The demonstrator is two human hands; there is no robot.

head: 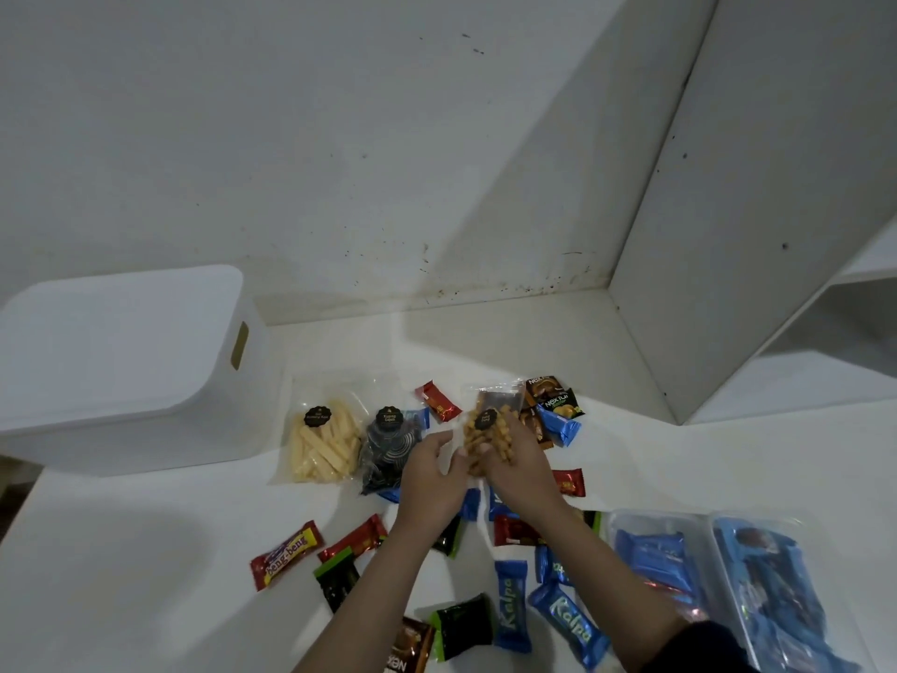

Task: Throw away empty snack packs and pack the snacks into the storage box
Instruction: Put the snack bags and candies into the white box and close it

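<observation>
Our right hand (514,459) grips a clear snack bag (490,429), left hand (432,471) loosely apart beside it; slippery plastic may slide free.

Storage box (116,366): left side cut off by the frame edge. Clear tray (742,590): lower right corner out of view. Brown wrapper (410,646): cropped at the bottom edge. Blue packs (478,502) beneath the forearms: mostly hidden. Left hand (437,473): motion-blurred. Black round labels (317,416): print too small to read.
</observation>
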